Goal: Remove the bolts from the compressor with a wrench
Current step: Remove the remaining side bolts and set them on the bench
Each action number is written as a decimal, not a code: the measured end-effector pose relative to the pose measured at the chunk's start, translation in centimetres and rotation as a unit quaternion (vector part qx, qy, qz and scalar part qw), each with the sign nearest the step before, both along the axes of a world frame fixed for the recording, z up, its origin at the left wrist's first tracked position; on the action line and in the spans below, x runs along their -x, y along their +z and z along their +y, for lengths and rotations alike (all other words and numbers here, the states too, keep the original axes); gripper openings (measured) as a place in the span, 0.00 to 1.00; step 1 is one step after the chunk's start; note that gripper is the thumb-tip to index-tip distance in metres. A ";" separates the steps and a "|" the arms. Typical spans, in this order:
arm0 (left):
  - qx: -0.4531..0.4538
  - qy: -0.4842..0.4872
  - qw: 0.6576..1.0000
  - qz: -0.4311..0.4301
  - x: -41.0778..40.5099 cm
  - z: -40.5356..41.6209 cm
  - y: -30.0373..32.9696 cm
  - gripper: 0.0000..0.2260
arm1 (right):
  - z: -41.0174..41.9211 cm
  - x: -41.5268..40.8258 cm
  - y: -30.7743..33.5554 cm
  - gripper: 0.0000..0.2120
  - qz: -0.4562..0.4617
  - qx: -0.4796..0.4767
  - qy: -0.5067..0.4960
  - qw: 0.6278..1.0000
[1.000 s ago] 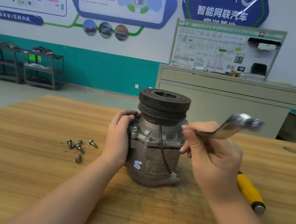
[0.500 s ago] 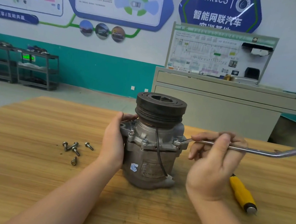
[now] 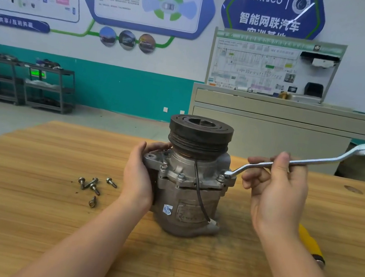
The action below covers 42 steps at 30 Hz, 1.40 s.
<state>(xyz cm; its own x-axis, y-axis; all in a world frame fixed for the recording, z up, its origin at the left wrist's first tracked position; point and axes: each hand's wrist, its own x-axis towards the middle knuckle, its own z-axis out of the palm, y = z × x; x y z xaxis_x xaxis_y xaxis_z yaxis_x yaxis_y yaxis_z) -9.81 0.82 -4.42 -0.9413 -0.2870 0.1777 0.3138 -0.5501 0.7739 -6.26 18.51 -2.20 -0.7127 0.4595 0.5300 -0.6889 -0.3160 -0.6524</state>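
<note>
A grey compressor with a black pulley on top stands upright in the middle of the wooden table. My left hand grips its left side. My right hand holds a silver ring wrench by the shaft, thumb over it. The wrench's near ring end sits at a bolt on the compressor's right flange, and its far end rises up to the right. Two more bolts stand in the front flange.
Several loose bolts lie on the table left of the compressor. A yellow-handled tool lies behind my right wrist. Beyond the table stand a beige cabinet and dark shelving racks.
The wrench swung from pointing toward the camera to lying level to the right, ring end at the right flange bolt. Now its free end has tilted upward.
</note>
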 end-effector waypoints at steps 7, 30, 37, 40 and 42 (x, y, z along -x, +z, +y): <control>0.084 0.078 0.992 0.052 -0.4 0.3 -0.2 0.13 | -1.2 -1.6 -0.6 0.07 0.152 -0.179 -0.118 0.965; 0.006 0.023 1.000 0.019 0.6 -0.6 -0.5 0.11 | 0.4 1.5 -0.1 0.12 -0.172 0.184 0.183 0.950; 0.111 -0.014 0.994 0.011 0.8 -0.8 -0.7 0.12 | 0.4 0.3 0.2 0.11 -0.039 0.089 -0.020 0.995; 0.121 0.002 0.992 0.023 0.8 -0.8 -0.8 0.12 | -0.5 -0.6 0.1 0.10 0.027 -0.023 -0.097 0.995; 0.124 0.017 0.992 0.031 0.9 -0.7 -0.9 0.11 | -1.2 -1.0 -0.1 0.09 0.053 -0.073 -0.123 0.988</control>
